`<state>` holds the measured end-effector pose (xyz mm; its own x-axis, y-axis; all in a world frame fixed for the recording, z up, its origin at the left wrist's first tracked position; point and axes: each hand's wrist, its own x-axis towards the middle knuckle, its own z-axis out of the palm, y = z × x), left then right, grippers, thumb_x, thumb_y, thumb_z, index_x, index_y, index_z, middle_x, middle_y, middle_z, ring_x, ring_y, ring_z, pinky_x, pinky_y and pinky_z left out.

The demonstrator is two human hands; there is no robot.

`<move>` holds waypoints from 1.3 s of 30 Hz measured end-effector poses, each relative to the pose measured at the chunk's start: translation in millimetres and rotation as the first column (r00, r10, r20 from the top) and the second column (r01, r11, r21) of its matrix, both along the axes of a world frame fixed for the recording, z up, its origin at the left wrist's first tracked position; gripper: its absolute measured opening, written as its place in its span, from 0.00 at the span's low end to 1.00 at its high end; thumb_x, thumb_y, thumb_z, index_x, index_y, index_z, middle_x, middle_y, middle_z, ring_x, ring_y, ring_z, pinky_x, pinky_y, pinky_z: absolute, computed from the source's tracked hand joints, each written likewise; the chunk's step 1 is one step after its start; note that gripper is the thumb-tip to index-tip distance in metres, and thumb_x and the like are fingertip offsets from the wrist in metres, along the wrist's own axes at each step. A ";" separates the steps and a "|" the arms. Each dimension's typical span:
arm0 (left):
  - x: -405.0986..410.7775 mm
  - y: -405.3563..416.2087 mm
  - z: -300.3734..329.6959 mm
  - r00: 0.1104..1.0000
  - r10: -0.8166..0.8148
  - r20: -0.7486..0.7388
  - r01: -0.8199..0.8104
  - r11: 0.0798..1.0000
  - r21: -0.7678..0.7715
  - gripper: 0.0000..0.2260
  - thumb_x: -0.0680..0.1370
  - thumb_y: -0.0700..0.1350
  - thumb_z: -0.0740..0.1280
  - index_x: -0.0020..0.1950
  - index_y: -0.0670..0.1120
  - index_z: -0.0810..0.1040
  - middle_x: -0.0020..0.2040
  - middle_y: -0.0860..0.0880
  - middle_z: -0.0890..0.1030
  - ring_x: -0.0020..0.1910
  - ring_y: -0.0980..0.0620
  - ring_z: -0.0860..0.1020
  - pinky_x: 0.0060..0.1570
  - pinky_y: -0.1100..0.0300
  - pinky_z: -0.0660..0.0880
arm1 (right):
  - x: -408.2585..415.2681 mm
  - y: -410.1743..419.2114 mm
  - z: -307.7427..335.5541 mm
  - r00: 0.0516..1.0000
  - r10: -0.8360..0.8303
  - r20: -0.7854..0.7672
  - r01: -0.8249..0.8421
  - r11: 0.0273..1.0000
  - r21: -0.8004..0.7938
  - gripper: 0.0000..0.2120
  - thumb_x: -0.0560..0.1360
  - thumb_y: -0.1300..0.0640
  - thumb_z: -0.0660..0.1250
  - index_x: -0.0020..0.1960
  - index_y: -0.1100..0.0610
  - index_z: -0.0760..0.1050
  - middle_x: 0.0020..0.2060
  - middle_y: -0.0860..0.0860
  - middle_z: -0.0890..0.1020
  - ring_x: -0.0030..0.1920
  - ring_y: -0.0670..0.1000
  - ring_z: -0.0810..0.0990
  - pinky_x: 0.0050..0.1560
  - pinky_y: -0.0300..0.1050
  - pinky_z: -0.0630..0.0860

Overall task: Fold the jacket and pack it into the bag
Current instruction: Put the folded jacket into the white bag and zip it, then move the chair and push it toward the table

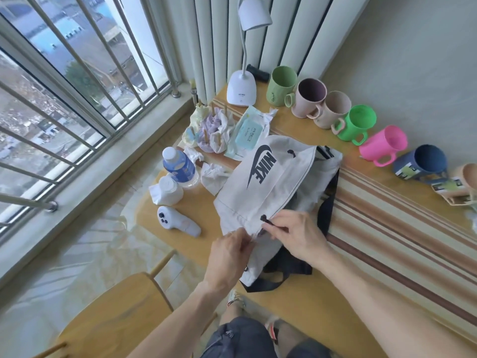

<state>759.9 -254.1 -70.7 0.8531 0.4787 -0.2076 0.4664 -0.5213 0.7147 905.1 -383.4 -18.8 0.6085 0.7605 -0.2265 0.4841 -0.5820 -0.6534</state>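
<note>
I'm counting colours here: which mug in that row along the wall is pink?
The bright pink mug, fifth from the lamp end, between the vivid green mug and the dark blue mug. The others near the lamp are pale, muted shades.

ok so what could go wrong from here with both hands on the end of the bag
1. The left hand and right hand pinch the near end of the white bag; a hard tug could sweep it into the water bottle beside it.
2. The black strap trails over the table and may snag.
</note>
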 end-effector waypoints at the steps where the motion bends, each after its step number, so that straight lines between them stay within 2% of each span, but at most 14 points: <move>1: -2.1 0.4 -1.3 1.000 0.000 -0.007 0.001 1.000 0.015 0.07 0.76 0.47 0.71 0.41 0.47 0.76 0.34 0.53 0.81 0.34 0.50 0.78 0.36 0.50 0.76 | 15.1 -3.0 2.5 0.997 -0.069 -0.028 0.068 0.997 -0.029 0.16 0.79 0.51 0.70 0.36 0.58 0.84 0.32 0.48 0.83 0.32 0.45 0.82 0.37 0.44 0.80; 5: -7.7 4.6 -6.4 1.000 0.014 -0.025 -0.014 1.000 0.011 0.07 0.74 0.44 0.73 0.38 0.47 0.77 0.33 0.54 0.81 0.32 0.52 0.77 0.34 0.53 0.76 | 90.2 -11.7 8.7 0.935 -0.354 -0.002 0.351 0.929 -0.117 0.15 0.78 0.50 0.70 0.38 0.58 0.85 0.30 0.48 0.85 0.28 0.41 0.84 0.38 0.43 0.84; 9: -3.6 5.6 -11.4 0.999 -0.023 -0.037 0.023 1.000 -0.013 0.08 0.75 0.46 0.72 0.38 0.48 0.77 0.33 0.53 0.82 0.33 0.52 0.79 0.35 0.53 0.77 | 151.6 -20.1 -2.3 0.801 -0.593 0.082 0.598 0.796 -0.087 0.15 0.79 0.52 0.69 0.40 0.62 0.85 0.28 0.47 0.83 0.28 0.46 0.85 0.42 0.48 0.85; 12: -3.8 3.5 -10.7 0.998 -0.044 -0.052 0.044 0.999 -0.003 0.07 0.75 0.45 0.71 0.39 0.48 0.76 0.34 0.54 0.81 0.34 0.51 0.79 0.36 0.53 0.76 | 151.3 -20.2 -9.4 0.699 -0.713 0.056 0.715 0.698 -0.024 0.14 0.79 0.55 0.69 0.42 0.65 0.84 0.28 0.48 0.82 0.29 0.50 0.85 0.43 0.49 0.85; 14: -7.4 1.9 -9.4 0.997 -0.047 -0.063 0.048 0.999 0.016 0.06 0.76 0.45 0.69 0.41 0.48 0.75 0.36 0.54 0.80 0.35 0.51 0.77 0.36 0.54 0.75 | 129.9 -18.8 -12.2 0.644 -0.765 -0.024 0.765 0.643 0.026 0.13 0.80 0.54 0.67 0.41 0.61 0.82 0.31 0.51 0.84 0.32 0.53 0.86 0.45 0.54 0.86; 15: -10.4 1.0 -8.2 0.997 -0.045 -0.069 0.046 0.999 0.024 0.06 0.78 0.46 0.68 0.42 0.49 0.74 0.37 0.53 0.80 0.36 0.50 0.78 0.37 0.54 0.74 | 113.4 -19.1 -11.1 0.637 -0.769 -0.049 0.771 0.636 0.028 0.12 0.80 0.52 0.67 0.43 0.58 0.82 0.34 0.51 0.85 0.34 0.53 0.87 0.46 0.56 0.86; 17: -18.5 -1.7 -5.7 0.996 -0.042 -0.076 0.045 0.998 0.037 0.04 0.80 0.49 0.65 0.48 0.50 0.75 0.40 0.53 0.82 0.39 0.52 0.79 0.39 0.55 0.75 | 70.7 -23.0 -6.8 0.686 -0.726 -0.044 0.726 0.688 -0.023 0.12 0.80 0.47 0.65 0.56 0.54 0.79 0.42 0.49 0.86 0.42 0.52 0.87 0.51 0.57 0.84; 19: -31.8 -6.4 -3.5 0.995 -0.059 -0.081 0.064 0.996 0.069 0.06 0.82 0.52 0.61 0.54 0.52 0.75 0.44 0.54 0.83 0.42 0.52 0.81 0.40 0.55 0.76 | 18.5 -31.0 -3.5 0.769 -0.639 -0.029 0.635 0.768 -0.078 0.18 0.80 0.44 0.64 0.66 0.51 0.74 0.48 0.49 0.84 0.49 0.52 0.83 0.58 0.53 0.79; 21: -52.9 -12.3 -1.7 0.991 -0.082 -0.105 0.093 0.990 0.103 0.10 0.82 0.54 0.58 0.58 0.52 0.74 0.47 0.53 0.83 0.45 0.50 0.81 0.42 0.53 0.77 | -40.9 -41.5 -4.8 0.818 -0.568 -0.094 0.563 0.823 -0.073 0.21 0.80 0.44 0.64 0.69 0.52 0.72 0.50 0.50 0.81 0.50 0.51 0.81 0.57 0.50 0.77; 25: -115.9 -26.7 -0.5 0.973 -0.103 -0.206 0.137 0.978 0.156 0.12 0.81 0.55 0.58 0.59 0.51 0.76 0.52 0.49 0.83 0.51 0.45 0.81 0.47 0.50 0.79 | -160.3 -72.8 -20.7 0.840 -0.509 -0.189 0.507 0.860 -0.061 0.22 0.79 0.43 0.65 0.69 0.51 0.72 0.55 0.52 0.81 0.49 0.50 0.82 0.56 0.53 0.79; 30: -241.8 -67.3 14.4 0.971 -0.100 -0.218 0.150 0.963 0.224 0.12 0.82 0.50 0.61 0.62 0.46 0.76 0.53 0.47 0.84 0.54 0.46 0.81 0.46 0.55 0.73 | -304.2 -129.9 -35.0 0.878 -0.431 -0.209 0.417 0.903 -0.106 0.20 0.79 0.42 0.64 0.67 0.51 0.75 0.54 0.52 0.82 0.53 0.53 0.82 0.59 0.52 0.77; 33: -330.3 -86.6 32.8 0.959 -0.073 -0.275 0.142 0.960 0.242 0.13 0.81 0.53 0.62 0.62 0.48 0.75 0.53 0.49 0.85 0.53 0.45 0.82 0.46 0.52 0.80 | -390.3 -157.8 -27.5 0.862 -0.430 -0.269 0.416 0.903 -0.109 0.20 0.79 0.42 0.64 0.66 0.52 0.75 0.52 0.52 0.83 0.56 0.53 0.82 0.62 0.54 0.77; 39: -476.5 -83.9 86.1 0.928 0.000 -0.373 0.140 0.926 0.351 0.15 0.81 0.56 0.61 0.64 0.50 0.76 0.59 0.48 0.82 0.58 0.45 0.80 0.54 0.50 0.79 | -543.1 -167.8 12.5 0.813 -0.378 -0.444 0.376 0.922 -0.096 0.12 0.80 0.43 0.64 0.61 0.46 0.74 0.55 0.50 0.83 0.49 0.51 0.83 0.54 0.48 0.78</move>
<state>283.4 -337.9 15.4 0.7872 0.5220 -0.3283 0.6063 -0.7526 0.2571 362.0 -551.2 -6.3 0.6797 0.4913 -0.5446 -0.1162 -0.6610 -0.7413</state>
